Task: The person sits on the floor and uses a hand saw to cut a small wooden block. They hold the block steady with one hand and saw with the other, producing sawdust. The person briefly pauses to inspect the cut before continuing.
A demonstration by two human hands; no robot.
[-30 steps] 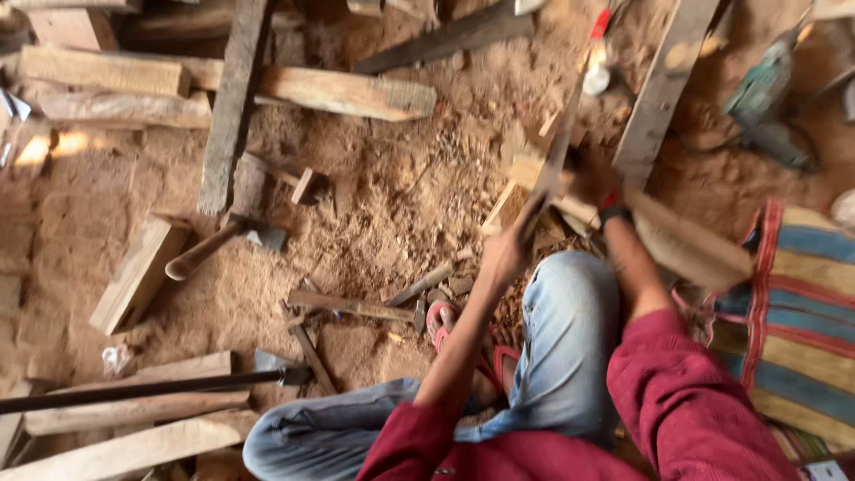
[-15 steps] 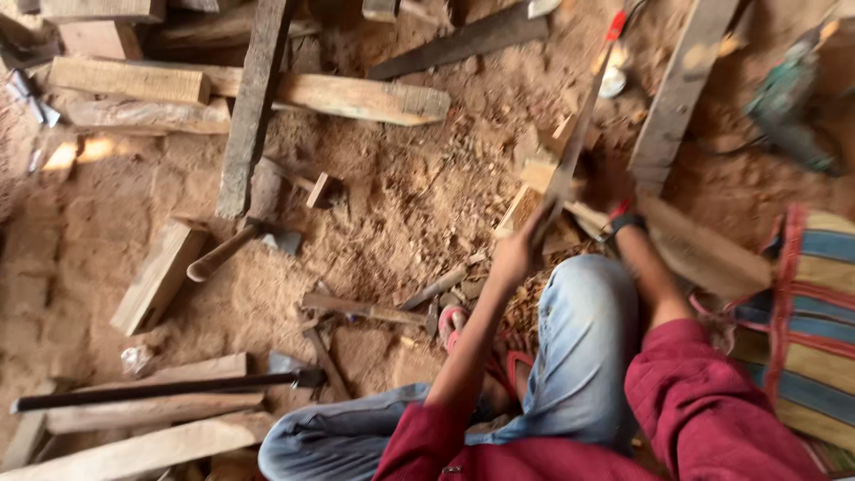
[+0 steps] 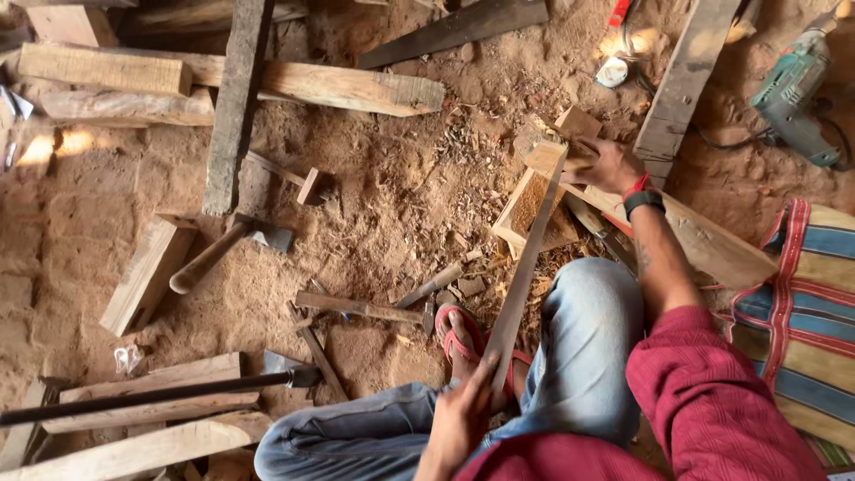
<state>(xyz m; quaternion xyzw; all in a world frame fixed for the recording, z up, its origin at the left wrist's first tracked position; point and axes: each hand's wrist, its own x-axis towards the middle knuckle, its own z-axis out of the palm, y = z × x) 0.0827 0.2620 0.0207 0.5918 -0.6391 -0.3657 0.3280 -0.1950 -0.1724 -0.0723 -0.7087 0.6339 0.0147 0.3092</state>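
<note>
The left hand [image 3: 463, 414] has its fingers [image 3: 485, 370] curled around the near end of a long wooden slat [image 3: 525, 267], beside the foot in a red sandal [image 3: 459, 338]. The right hand [image 3: 610, 165], arm stretched forward with a dark watch at the wrist, closes its fingers on the slat's far end, where it rests against a small wooden box frame [image 3: 534, 209] lying on the dirt floor [image 3: 392, 196]. A hammer [image 3: 223, 249] lies well apart to the left, and a green power drill [image 3: 793, 98] at far right.

A long wooden strip [image 3: 525, 267] runs from six o'clock to one o'clock; hammer [image 3: 223, 249] lies at nine, power drill [image 3: 793, 93] at two.
</note>
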